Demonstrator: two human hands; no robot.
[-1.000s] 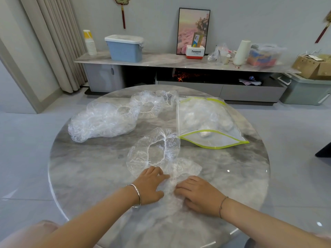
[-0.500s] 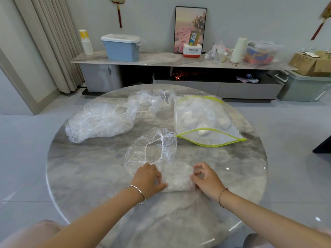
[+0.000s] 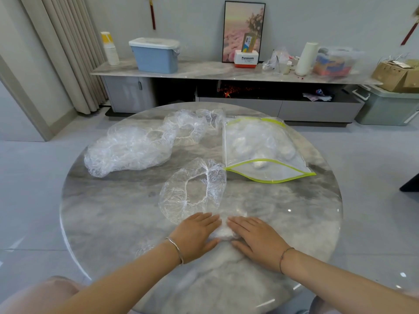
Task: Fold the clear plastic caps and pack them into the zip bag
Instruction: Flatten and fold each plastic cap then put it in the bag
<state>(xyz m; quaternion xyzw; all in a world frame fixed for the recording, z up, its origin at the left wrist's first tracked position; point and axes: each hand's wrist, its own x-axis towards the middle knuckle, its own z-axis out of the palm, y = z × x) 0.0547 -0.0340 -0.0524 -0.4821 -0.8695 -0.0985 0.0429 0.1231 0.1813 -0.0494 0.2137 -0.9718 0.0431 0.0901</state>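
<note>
Folded cap (image 3: 223,232): small whitish wad at the near side of the surface (image 3: 113,211), pinned under and between both hands. Changed within the last second: was a loose spread of film, then gathered into a bundle with curled fingers at each side, now squashed flat and much narrower. Reads as the press-the-air-out step, fold about done, probably bagging next. Left hand (image 3: 197,232): palm down, fingers (image 3: 208,219) straight and together, pressing the wad's left part, gripping nothing. Right hand (image 3: 256,239): same, flat, fingers (image 3: 240,223) extended, tips nearly meeting the left ones over the wad. No pinch on either side, so a regrasp needed before any lift. Springy film, likely to puff back once released. Just beyond the hands: one open cap (image 3: 192,191), elastic ring up, unfolded, near edge touching or under the left fingertips, cannot tell which. Right of that: zip bag (image 3: 281,174), yellow-green mouth gaping toward the person, several folded wads already inside. Far left: loose pile of caps (image 3: 131,150) not yet folded, with a single cap (image 3: 192,128) behind it. Roughly mid-task by that count. Silver bangle (image 3: 175,248) on left wrist, thin cord (image 3: 286,254) on right.
</note>
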